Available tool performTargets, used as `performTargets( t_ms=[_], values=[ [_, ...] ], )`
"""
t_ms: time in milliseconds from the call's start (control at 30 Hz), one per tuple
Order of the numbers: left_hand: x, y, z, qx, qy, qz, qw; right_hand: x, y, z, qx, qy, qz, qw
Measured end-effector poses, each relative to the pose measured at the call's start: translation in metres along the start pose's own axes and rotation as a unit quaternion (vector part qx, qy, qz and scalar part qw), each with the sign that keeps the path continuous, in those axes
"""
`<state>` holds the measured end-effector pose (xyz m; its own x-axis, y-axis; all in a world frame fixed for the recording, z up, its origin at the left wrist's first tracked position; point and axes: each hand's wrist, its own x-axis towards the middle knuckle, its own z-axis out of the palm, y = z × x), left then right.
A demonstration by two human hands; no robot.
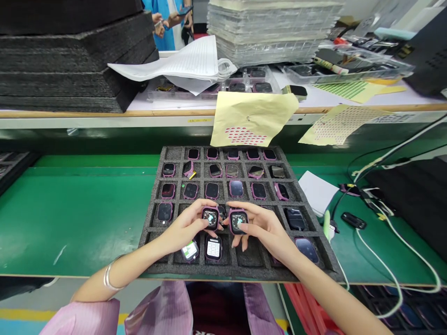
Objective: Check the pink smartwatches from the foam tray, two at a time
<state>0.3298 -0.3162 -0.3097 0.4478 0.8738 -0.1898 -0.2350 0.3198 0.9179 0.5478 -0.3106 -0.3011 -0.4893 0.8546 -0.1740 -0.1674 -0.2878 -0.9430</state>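
Note:
My left hand [192, 222] is closed around a purple smartwatch body [211, 217] with a lit dial, its thumb at the screen's lower edge. Another purple smartwatch body [238, 219], also showing a lit dial, is gripped by my right hand [260, 225], the thumb resting on its screen. Both are held side by side above a black foam tray [148, 238] whose compartments hold several similar watches. Just below my hands, one watch [213, 247] shows a white grid and another [190, 251] a green and white picture. My hands hide some compartments.
Yellow sheets [254, 116] with pink marks hang from the shelf edge. Black foam trays [70, 70] and clear plastic trays [272, 32] are stacked on the shelf. Right of the tray lie white paper [317, 191], white cables [379, 265] and a small black device [354, 220]. A person [167, 23] stands beyond.

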Motion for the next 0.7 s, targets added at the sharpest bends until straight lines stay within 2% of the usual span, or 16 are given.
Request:
performTargets(
  t_ms=[367, 567, 700],
  values=[
    [0.0009, -0.0009, 0.0009, 0.013, -0.006, 0.016, 1.000, -0.0007, -0.0011, 0.0014, -0.033, 0.017, -0.006, 0.999],
    [0.0011, 0.0008, 0.0027, 0.027, 0.008, 0.013, 1.000, -0.0013, 0.0009, -0.0021, -0.020, -0.017, -0.031, 0.999],
    [0.0010, 0.0003, 0.0021, 0.027, 0.004, 0.020, 0.999, -0.0093, 0.0000, -0.0071, -0.060, -0.048, -0.049, 0.996]
  ],
)
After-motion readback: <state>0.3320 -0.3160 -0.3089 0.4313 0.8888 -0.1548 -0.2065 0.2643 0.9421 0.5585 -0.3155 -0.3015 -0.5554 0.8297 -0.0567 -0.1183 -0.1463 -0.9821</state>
